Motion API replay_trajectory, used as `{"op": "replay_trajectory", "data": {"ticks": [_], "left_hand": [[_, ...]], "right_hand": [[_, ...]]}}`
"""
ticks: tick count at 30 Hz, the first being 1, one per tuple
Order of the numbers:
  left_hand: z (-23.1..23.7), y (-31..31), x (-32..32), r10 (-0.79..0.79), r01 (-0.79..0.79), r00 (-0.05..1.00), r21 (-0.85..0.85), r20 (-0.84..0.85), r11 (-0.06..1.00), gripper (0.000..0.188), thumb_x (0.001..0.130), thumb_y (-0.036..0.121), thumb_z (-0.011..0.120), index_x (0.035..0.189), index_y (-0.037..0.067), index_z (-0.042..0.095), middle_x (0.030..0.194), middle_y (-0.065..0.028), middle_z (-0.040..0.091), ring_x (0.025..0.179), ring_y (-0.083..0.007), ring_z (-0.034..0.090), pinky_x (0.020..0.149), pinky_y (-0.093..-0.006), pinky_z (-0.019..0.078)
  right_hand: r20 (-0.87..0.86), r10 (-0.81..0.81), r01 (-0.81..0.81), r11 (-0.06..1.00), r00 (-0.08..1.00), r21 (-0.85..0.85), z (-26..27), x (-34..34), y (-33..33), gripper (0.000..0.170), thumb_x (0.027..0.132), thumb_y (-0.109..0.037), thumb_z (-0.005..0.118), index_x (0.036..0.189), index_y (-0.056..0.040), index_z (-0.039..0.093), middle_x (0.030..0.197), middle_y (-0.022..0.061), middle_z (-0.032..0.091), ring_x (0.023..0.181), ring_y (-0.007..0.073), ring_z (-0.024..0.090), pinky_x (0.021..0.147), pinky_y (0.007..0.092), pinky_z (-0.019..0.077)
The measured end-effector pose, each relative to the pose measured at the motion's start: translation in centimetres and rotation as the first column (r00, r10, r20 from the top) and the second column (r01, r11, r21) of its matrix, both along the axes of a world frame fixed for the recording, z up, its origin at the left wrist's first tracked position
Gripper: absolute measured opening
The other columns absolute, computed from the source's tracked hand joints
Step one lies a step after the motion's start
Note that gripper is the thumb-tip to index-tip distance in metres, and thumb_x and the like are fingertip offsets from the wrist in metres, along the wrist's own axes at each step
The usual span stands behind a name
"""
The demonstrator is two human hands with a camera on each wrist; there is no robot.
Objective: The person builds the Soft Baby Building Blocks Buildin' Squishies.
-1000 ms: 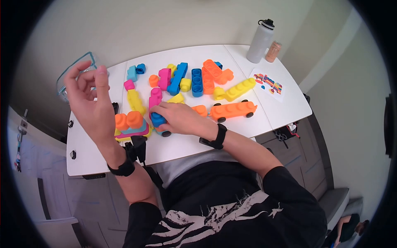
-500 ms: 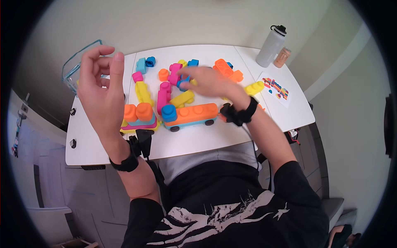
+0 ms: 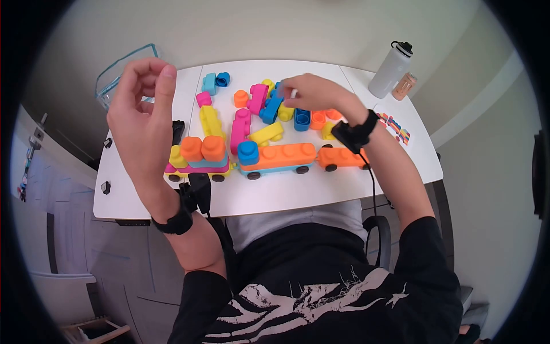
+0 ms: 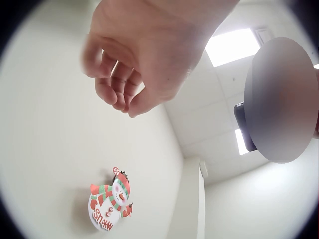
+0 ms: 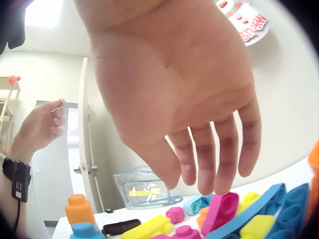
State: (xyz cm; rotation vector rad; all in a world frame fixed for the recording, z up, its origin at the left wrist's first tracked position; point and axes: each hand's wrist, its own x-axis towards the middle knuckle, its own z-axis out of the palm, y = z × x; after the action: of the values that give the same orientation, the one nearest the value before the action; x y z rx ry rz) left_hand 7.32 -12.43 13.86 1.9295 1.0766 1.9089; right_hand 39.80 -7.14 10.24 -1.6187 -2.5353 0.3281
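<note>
My left hand (image 3: pixel 143 109) is raised in the air at the left, fingers loosely curled and holding nothing. Over the back of the table hovers my right hand (image 3: pixel 323 94), its fingers pointing down above a long blue block (image 3: pixel 271 108); the right wrist view shows the fingers spread with nothing between them. Below it on the table stands a wheeled toy car with a long orange block (image 3: pixel 286 153) and a blue block (image 3: pixel 248 152) at its left end. To its left is a yellow-based car (image 3: pixel 200 176) carrying orange blocks (image 3: pixel 213 148); to its right, an orange car (image 3: pixel 341 156).
Loose blocks lie across the back, among them a pink block (image 3: pixel 240 129), a yellow block (image 3: pixel 267 135) and a teal block (image 3: pixel 208 83). A grey bottle (image 3: pixel 391 71), a can (image 3: pixel 404 86) and a picture sheet (image 3: pixel 395 127) are at the right. A clear container (image 5: pixel 144 189) stands back left.
My right hand has let go of the blue block on the orange-topped car and moved back and right over the loose blocks. The left hand has stayed raised.
</note>
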Motion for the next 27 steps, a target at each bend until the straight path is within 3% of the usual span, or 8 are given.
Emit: {"op": "replay_trajectory", "data": {"ticks": [7, 11, 14, 17, 21, 23, 26, 27], "left_hand": [[-0.2, -0.1, -0.1, -0.004, 0.004, 1.000, 0.005, -0.016, 1.000, 0.018, 0.098, 0.023, 0.073, 0.100, 0.006, 0.071, 0.082, 0.0025, 0.068, 0.076, -0.0050, 0.060, 0.061, -0.0221, 0.0395], [-0.3, -0.1, 0.0, -0.023, 0.023, 1.000, -0.021, -0.008, 1.000, 0.018, 0.098, 0.023, 0.074, 0.100, 0.005, 0.071, 0.083, 0.0025, 0.068, 0.077, -0.0053, 0.060, 0.062, -0.0219, 0.0400], [-0.3, -0.4, -0.4, -0.041, 0.041, 0.999, -0.021, -0.022, 0.999, 0.017, 0.098, 0.022, 0.074, 0.101, 0.005, 0.071, 0.084, 0.0029, 0.069, 0.077, -0.0049, 0.061, 0.063, -0.0217, 0.0406], [-0.3, -0.5, -1.2, -0.031, 0.031, 0.999, -0.007, 0.008, 0.999, 0.017, 0.098, 0.021, 0.074, 0.101, 0.004, 0.071, 0.085, 0.0027, 0.069, 0.078, -0.0050, 0.061, 0.064, -0.0216, 0.0414], [-0.5, -0.6, -2.4, -0.062, 0.062, 0.997, 0.008, 0.044, 0.998, 0.017, 0.099, 0.020, 0.074, 0.101, 0.004, 0.070, 0.085, 0.0020, 0.068, 0.079, -0.0054, 0.060, 0.066, -0.0212, 0.0420], [-0.6, -0.5, -2.8, -0.080, 0.079, 0.995, 0.014, 0.064, 0.997, 0.017, 0.100, 0.019, 0.074, 0.101, 0.003, 0.069, 0.087, 0.0010, 0.067, 0.080, -0.0057, 0.059, 0.069, -0.0208, 0.0434], [-0.5, -0.7, -3.1, -0.091, 0.093, 0.993, -0.025, 0.072, 0.995, 0.016, 0.101, 0.019, 0.073, 0.102, 0.003, 0.069, 0.087, 0.0006, 0.066, 0.079, -0.0056, 0.058, 0.071, -0.0209, 0.0448], [-0.6, -0.7, -3.1, -0.119, 0.121, 0.990, -0.017, 0.069, 0.993, 0.016, 0.101, 0.019, 0.073, 0.102, 0.003, 0.069, 0.087, 0.0006, 0.066, 0.079, -0.0056, 0.058, 0.071, -0.0209, 0.0448]], "right_hand": [[0.008, 0.164, -0.163, 0.984, 0.986, -0.065, -0.8, -7.5, 4.1, 0.034, 0.094, -0.027, 0.070, 0.123, -0.0088, 0.071, 0.111, 0.0112, 0.077, 0.102, 0.0293, 0.073, 0.089, 0.0405, 0.0574], [0.008, 0.256, -0.252, 0.955, 0.967, -0.157, -4.8, -10.2, 7.4, 0.038, 0.093, -0.027, 0.071, 0.125, -0.0064, 0.070, 0.111, 0.0106, 0.078, 0.101, 0.0285, 0.074, 0.090, 0.0400, 0.0579], [0.207, 0.052, 0.011, 0.957, 0.977, -0.289, -6.9, -13.1, 8.9, 0.045, 0.097, -0.035, 0.071, 0.119, 0.0038, 0.068, 0.096, 0.0144, 0.078, 0.076, 0.0265, 0.077, 0.071, 0.0358, 0.0619], [0.102, -0.081, 0.114, 0.914, 0.992, -0.388, -7.9, -15.1, 9.9, 0.053, 0.097, -0.048, 0.069, 0.106, 0.0039, 0.072, 0.087, 0.0149, 0.077, 0.069, 0.0253, 0.075, 0.064, 0.0339, 0.0610], [0.121, -0.075, 0.112, 0.937, 0.990, -0.330, -8.4, -16.9, 9.7, 0.065, 0.094, -0.061, 0.068, 0.092, 0.0039, 0.074, 0.084, 0.0154, 0.076, 0.071, 0.0271, 0.075, 0.067, 0.0364, 0.0609], [0.258, 0.004, 0.073, 0.954, 0.966, -0.290, -9.8, -18.0, 10.9, 0.062, 0.087, -0.059, 0.073, 0.094, 0.0019, 0.076, 0.084, 0.0110, 0.076, 0.081, 0.0273, 0.074, 0.070, 0.0427, 0.0588], [0.136, 0.052, -0.026, 0.983, 0.989, -0.184, -11.3, -18.4, 11.0, 0.059, 0.080, -0.057, 0.079, 0.099, -0.0017, 0.079, 0.090, 0.0100, 0.077, 0.083, 0.0279, 0.075, 0.072, 0.0419, 0.0591], [0.149, 0.006, 0.028, 0.974, 0.989, -0.223, -11.0, -18.6, 10.9, 0.055, 0.075, -0.050, 0.083, 0.107, -0.0044, 0.080, 0.100, 0.0097, 0.078, 0.088, 0.0289, 0.075, 0.074, 0.0422, 0.0594]]}}
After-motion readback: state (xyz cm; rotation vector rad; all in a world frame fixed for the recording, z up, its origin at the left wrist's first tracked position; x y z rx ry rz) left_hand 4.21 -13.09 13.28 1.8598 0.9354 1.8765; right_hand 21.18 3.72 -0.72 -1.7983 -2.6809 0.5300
